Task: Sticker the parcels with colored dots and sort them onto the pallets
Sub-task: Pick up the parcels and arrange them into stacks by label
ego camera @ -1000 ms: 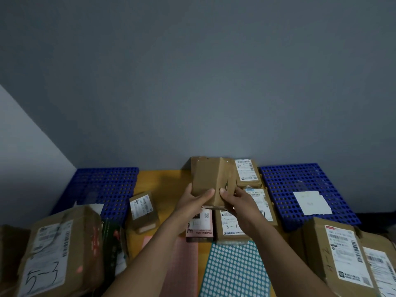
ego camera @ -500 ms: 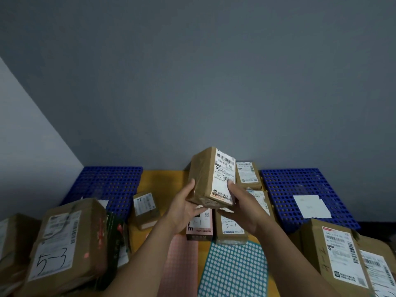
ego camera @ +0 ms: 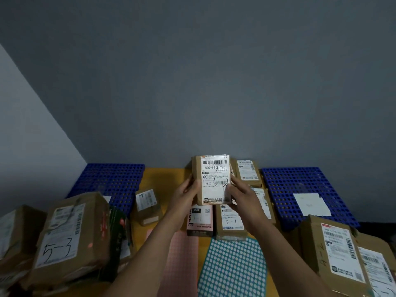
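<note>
A small brown parcel is held upright above the yellow floor area, its white shipping label facing me. My left hand grips its left edge and my right hand grips its right edge. Below my arms lie a pink dot-sticker sheet and a teal sheet of white dots. A blue pallet lies at the back left and another blue pallet at the back right, with a white paper on it.
Several labelled parcels lie under and behind the held one, among them a pink box and a carton marked 3-1. A large carton marked 5-3 stands at the left. More cartons are stacked at the right.
Both hands lifted the parcel off the pile and turned it, so that its label now faces me squarely instead of its plain brown side.
</note>
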